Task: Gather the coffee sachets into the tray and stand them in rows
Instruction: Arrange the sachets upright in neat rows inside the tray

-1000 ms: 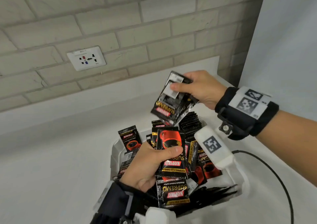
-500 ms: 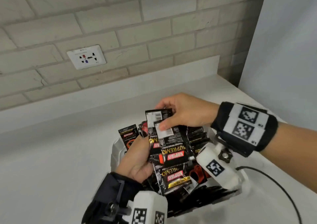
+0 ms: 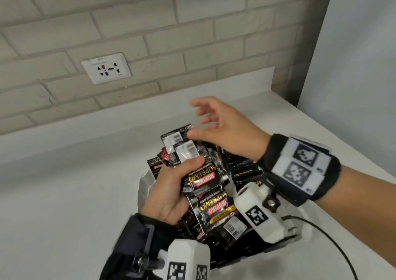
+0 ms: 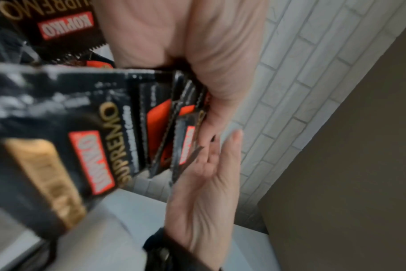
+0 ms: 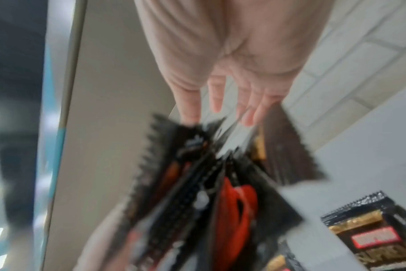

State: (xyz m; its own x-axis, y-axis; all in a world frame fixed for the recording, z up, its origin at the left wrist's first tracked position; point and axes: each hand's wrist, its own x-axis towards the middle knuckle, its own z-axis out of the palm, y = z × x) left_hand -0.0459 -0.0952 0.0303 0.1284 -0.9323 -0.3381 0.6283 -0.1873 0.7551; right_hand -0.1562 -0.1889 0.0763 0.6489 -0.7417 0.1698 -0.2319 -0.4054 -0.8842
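My left hand [image 3: 169, 191] grips a stack of black Kopiko coffee sachets [image 3: 201, 174] over the white tray [image 3: 145, 183], thumb pressed on the front one. The left wrist view shows the same stack [image 4: 58, 146] close up and blurred. My right hand [image 3: 225, 129] hovers just above and behind the stack with fingers spread, holding nothing; its thumb is near the top edge of the stack. More sachets [image 3: 242, 168] stand packed in the tray under my right wrist. In the right wrist view the open right hand [image 5: 232, 64] is above the sachet tops [image 5: 197, 183].
The tray sits on a white counter [image 3: 64, 194] against a brick wall with a socket [image 3: 106, 68]. A white panel [image 3: 353, 65] closes off the right side. A black cable [image 3: 321, 232] trails over the counter at the right. One sachet [image 5: 371, 234] lies apart from the stack.
My right hand carried sachets down onto the stack in my left hand, let go of them, and now spreads open just above. The left hand's stack has grown.
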